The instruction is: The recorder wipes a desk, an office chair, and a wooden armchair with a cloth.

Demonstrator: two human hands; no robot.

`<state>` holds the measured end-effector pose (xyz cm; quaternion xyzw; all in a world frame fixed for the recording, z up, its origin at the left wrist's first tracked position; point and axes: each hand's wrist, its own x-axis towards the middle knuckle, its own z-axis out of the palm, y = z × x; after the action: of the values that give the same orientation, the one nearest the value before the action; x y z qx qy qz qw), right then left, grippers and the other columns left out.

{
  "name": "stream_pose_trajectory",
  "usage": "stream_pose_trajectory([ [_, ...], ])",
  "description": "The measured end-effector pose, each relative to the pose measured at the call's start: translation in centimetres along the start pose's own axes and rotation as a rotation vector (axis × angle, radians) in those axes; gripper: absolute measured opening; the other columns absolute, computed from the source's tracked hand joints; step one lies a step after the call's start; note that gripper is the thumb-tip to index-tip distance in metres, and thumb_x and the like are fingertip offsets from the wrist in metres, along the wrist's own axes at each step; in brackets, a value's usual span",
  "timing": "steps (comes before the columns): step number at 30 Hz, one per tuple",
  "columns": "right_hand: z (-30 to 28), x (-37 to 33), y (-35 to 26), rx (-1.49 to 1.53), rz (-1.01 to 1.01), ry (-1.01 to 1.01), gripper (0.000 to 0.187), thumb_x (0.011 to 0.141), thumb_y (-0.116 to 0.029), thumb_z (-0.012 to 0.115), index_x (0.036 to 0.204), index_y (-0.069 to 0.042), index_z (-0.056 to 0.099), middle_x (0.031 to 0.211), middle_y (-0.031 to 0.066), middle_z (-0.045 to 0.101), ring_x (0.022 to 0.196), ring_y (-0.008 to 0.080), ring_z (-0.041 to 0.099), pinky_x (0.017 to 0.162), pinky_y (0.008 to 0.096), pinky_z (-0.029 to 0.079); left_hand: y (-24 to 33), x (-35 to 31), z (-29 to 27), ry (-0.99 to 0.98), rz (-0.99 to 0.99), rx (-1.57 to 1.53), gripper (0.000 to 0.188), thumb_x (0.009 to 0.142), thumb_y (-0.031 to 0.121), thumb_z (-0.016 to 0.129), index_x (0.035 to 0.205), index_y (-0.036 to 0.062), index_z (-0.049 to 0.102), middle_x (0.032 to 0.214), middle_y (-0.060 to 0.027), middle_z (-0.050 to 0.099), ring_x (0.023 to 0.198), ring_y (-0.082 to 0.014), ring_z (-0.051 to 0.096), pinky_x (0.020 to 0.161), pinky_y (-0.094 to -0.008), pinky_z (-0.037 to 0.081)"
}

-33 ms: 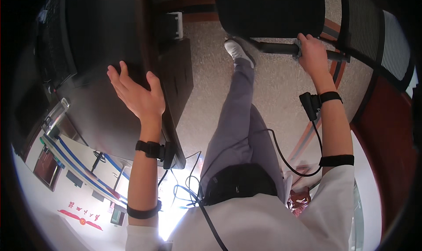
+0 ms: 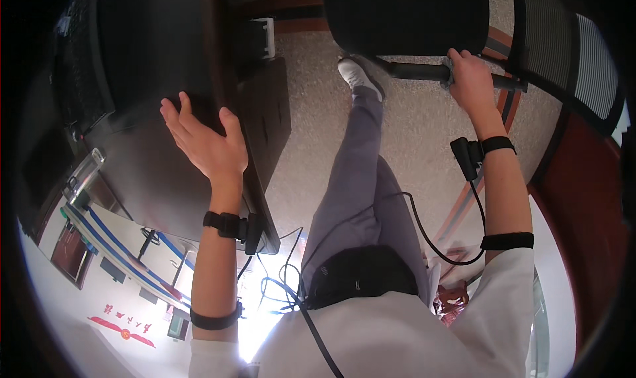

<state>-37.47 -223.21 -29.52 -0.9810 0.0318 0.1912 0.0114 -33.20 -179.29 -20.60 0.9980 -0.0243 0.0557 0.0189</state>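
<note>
My left hand [image 2: 211, 143] is over the edge of the dark desk [image 2: 159, 199], its fingers spread and nothing in them. Whether it touches the desktop I cannot tell. On the right, my right hand [image 2: 472, 83] is closed over the black armrest [image 2: 417, 72] of an office chair. A crumpled grey cloth [image 2: 448, 72] shows between that hand and the armrest; most of it is hidden under the fingers. The chair's black seat [image 2: 411, 13] lies just beyond the armrest, and its mesh backrest [image 2: 553, 47] stands to the right.
A keyboard [image 2: 83, 66] lies on the desk's far left. Beneath the desktop is a dark cabinet [image 2: 268, 116]. Black cables [image 2: 291, 292] hang at my waist and run to straps on both arms. A dark red panel [image 2: 583, 199] stands at the right. My shoe [image 2: 354, 74] is on the speckled floor [image 2: 311, 119].
</note>
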Motion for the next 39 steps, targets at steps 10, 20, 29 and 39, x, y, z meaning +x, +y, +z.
stream_pose_trajectory([
  [10,-0.5,0.1,-0.1,-0.045,0.033,-0.083,0.037,0.075,0.002,0.075,0.109,-0.007,0.064,0.099,0.0142,0.067,0.100,0.0337,0.069,0.086,0.0466,0.056,0.2,-0.1,0.0,-0.008,-0.013,0.012,0.070,0.098,0.041,0.053,0.156,0.0050,0.034,0.165,-0.0166,0.030,0.154,-0.0383,0.026,0.123,-0.0546,0.022],
  [20,0.1,0.0,0.3,-0.034,0.024,-0.080,0.039,0.074,0.000,0.077,0.110,-0.009,0.065,0.100,0.0132,0.068,0.098,0.0332,0.070,0.085,0.0463,0.057,0.1,-0.1,0.0,0.000,-0.006,-0.013,0.067,0.098,0.041,0.053,0.154,0.0063,0.039,0.167,-0.0182,0.026,0.154,-0.0387,0.025,0.123,-0.0546,0.022],
  [29,0.9,0.0,0.8,-0.041,-0.009,0.004,0.043,0.074,0.002,0.075,0.115,-0.009,0.066,0.101,0.0149,0.068,0.098,0.0349,0.070,0.083,0.0471,0.057,0.2,-0.1,0.1,0.034,0.019,-0.019,0.064,0.099,0.039,0.054,0.152,0.0045,0.041,0.164,-0.0225,0.029,0.153,-0.0401,0.027,0.122,-0.0541,0.024],
  [39,3.0,-1.1,-1.4,-0.187,0.133,0.276,0.031,0.088,-0.009,0.066,0.119,-0.008,0.062,0.105,0.0128,0.066,0.103,0.0337,0.067,0.095,0.0489,0.051,-0.1,-0.1,1.0,0.091,0.059,-0.059,0.063,0.099,0.039,0.056,0.149,0.0027,0.044,0.159,-0.0271,0.035,0.150,-0.0425,0.031,0.121,-0.0530,0.026],
])
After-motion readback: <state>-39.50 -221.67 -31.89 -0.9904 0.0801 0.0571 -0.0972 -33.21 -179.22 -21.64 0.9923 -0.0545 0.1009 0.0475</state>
